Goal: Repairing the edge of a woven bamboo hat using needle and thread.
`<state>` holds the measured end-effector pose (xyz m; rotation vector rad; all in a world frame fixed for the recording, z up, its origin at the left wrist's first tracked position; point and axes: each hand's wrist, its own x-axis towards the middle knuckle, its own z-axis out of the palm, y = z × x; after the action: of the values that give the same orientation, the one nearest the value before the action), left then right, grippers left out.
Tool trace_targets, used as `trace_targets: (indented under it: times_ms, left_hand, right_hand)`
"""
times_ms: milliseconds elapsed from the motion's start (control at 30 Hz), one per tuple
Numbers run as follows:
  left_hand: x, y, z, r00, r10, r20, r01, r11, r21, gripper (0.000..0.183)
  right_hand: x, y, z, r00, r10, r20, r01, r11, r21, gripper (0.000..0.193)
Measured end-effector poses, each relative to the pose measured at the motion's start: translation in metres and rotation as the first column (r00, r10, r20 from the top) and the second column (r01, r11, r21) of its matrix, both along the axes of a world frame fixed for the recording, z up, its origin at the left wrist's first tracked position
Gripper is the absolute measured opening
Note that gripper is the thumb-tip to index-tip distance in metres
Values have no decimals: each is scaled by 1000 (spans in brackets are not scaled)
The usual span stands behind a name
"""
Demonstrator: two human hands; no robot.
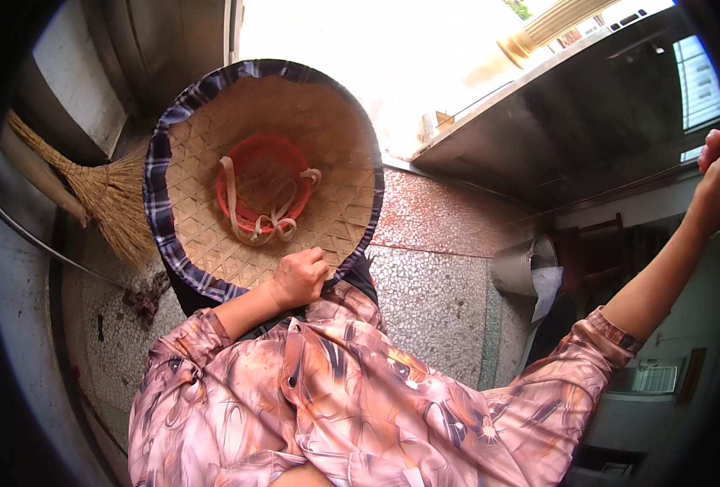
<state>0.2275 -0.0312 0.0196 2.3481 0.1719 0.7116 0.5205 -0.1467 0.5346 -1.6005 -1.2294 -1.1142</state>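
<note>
L grip clamped on hat, nr edge; R grip out wide, can't tell hold; floor btwn.

The floor is speckled stone in 2 colours, red near the doorway and pale grey nearer, bearing 1 bucket and 1 dark stringy mop head.

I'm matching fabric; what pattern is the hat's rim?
The rim is dark blue and white plaid, clearest in the head view.
</note>
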Motion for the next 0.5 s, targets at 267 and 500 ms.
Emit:
trace_targets:
  times_ms: [267,500]
  left_hand:
    - [12,-1,3,1000,-28,-1,28,997,77,8]
    - [18,-5,4,998,1,-63,10,986,169,7]
  right_hand:
    - [94,-88,49,112,523,-845,-824,524,215,18]
    - [73,-100,16,280,588,-759,-703,664,255,22]
